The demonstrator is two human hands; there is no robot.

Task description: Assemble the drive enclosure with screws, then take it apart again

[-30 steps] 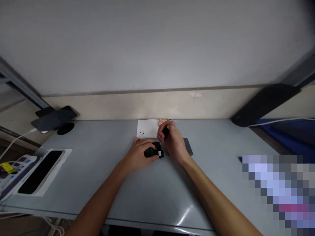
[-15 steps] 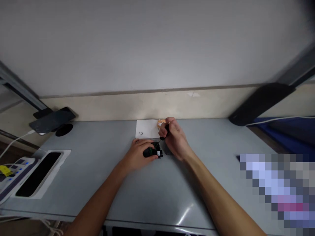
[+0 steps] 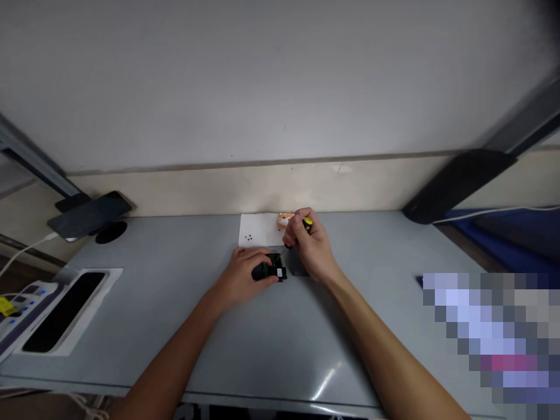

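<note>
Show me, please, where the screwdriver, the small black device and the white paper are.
screwdriver (image 3: 307, 222), head view, on its yellow handle end above the right hand.
small black device (image 3: 268, 271), head view, on its dark body.
white paper (image 3: 258, 228), head view, on its bare middle.

A small device sits mid-table, between both hands; behind it lies a paper sheet against the wall, a phone far left.
</note>
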